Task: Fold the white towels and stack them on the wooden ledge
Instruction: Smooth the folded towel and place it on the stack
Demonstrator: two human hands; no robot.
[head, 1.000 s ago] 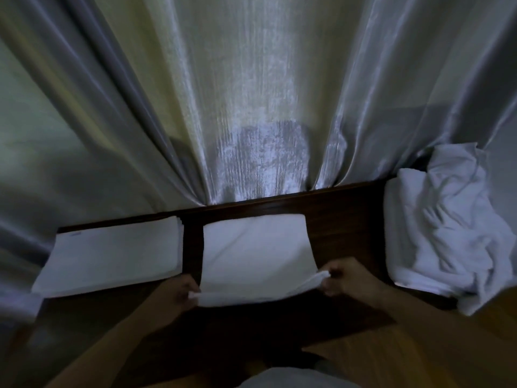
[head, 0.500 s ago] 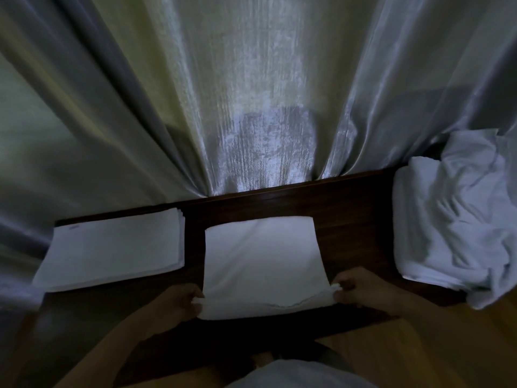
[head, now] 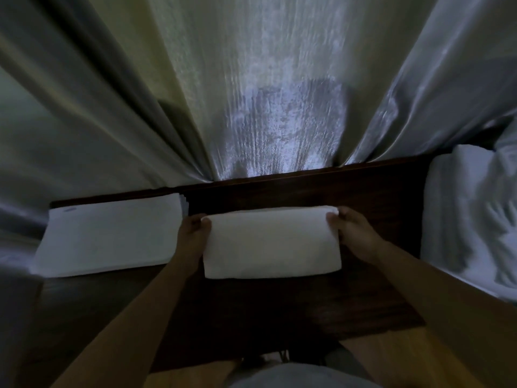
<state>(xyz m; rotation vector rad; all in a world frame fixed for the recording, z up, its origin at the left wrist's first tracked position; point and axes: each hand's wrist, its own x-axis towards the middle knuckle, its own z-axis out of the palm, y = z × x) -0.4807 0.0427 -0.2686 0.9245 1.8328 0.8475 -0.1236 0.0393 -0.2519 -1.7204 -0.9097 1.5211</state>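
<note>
The fingers of the right hand are clamped on the far right corner of the towel, thumb on top, and the fingers of the left hand pinch the far left corner the same way. The towel lies folded in half on the wooden ledge, its doubled layers meeting at the far edge between the 2 hands, its fold toward the person.

The chief risk is at those 2 corners: if either pinch opens before the layers are pressed flat, the top layer may spring back or slide off square, since the cloth looks soft and the dark wood smooth. A pull from 1 hand alone would skew the far edge.

Just left of the towel sits the folded stack, near the left hand. Carrying the towel across 1-handed could let it sag open, and landing it off-centre could nudge the stack's upper layers askew.

Right of the towel, well apart, lies the unfolded heap, part of it seeming to overhang the ledge's near edge; a careless tug there might drag it off.

Beyond the towel hangs the curtain, touching the ledge's back edge, where it could snag a raised corner.
</note>
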